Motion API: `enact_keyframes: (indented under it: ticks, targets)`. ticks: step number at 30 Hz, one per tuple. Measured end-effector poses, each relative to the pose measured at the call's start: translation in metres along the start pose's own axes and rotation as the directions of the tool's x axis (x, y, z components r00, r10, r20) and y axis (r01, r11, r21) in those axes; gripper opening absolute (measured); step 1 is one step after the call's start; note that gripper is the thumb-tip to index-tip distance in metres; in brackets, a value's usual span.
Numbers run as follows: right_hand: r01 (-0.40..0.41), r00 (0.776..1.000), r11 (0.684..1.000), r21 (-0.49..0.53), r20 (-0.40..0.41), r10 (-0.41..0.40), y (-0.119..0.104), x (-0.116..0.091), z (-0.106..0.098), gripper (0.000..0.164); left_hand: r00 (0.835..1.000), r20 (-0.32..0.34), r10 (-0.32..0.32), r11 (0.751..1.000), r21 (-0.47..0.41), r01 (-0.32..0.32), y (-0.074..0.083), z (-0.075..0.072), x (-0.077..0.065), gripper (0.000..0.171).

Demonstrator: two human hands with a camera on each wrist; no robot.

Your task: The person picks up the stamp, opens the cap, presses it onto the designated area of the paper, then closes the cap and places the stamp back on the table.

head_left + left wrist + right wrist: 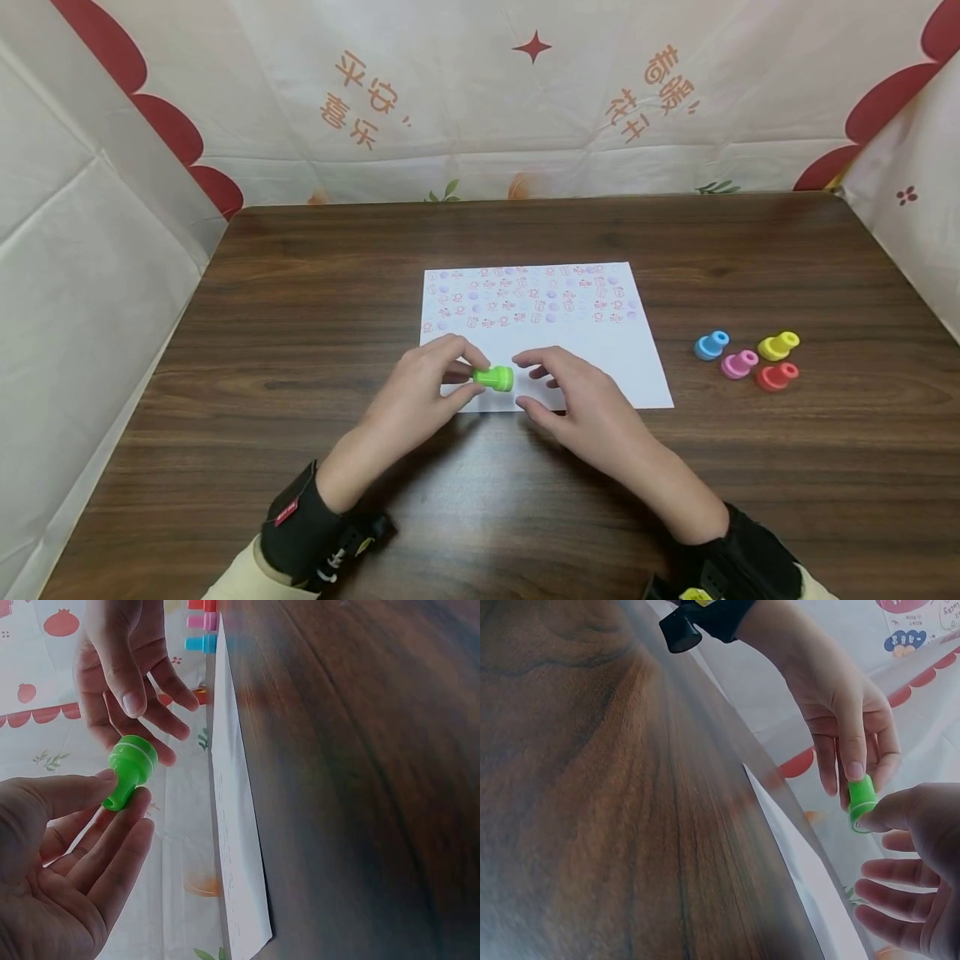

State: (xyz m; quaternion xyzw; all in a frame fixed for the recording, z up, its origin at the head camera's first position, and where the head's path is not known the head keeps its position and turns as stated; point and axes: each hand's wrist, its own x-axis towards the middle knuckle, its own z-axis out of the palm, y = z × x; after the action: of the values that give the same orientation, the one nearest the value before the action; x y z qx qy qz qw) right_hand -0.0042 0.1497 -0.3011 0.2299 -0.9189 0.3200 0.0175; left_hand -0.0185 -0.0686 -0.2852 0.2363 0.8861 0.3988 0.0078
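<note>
A small green stamp (495, 379) is pinched by its narrow end between the thumb and fingers of my left hand (420, 387). It lies sideways above the lower part of a white sheet of paper (592, 358), its wide end toward the right. My right hand (585, 404) is just right of that wide end, thumb and fingers spread, with a small gap in the head view. In the left wrist view the green stamp (133, 761) shows a pale line around its wide part. Rows of small red and purple stamp prints cover the paper's upper half.
Right of the paper stand a blue stamp (711, 345), a pink stamp (739, 364), a yellow stamp (778, 346) and a red stamp (777, 377). They rest on a dark wooden table (300, 292). A white printed cloth (480, 100) hangs behind the table.
</note>
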Motion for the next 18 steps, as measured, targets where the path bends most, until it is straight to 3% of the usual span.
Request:
enact_keyframes:
  ticks: [18]
  targets:
    - [0.056,0.998,0.998,0.027,-0.03,-0.055,-0.0006,0.0019,0.0018,0.034,0.998,-0.007,0.065,0.996,-0.064,-0.065,0.0025,0.0029,-0.0011,0.019]
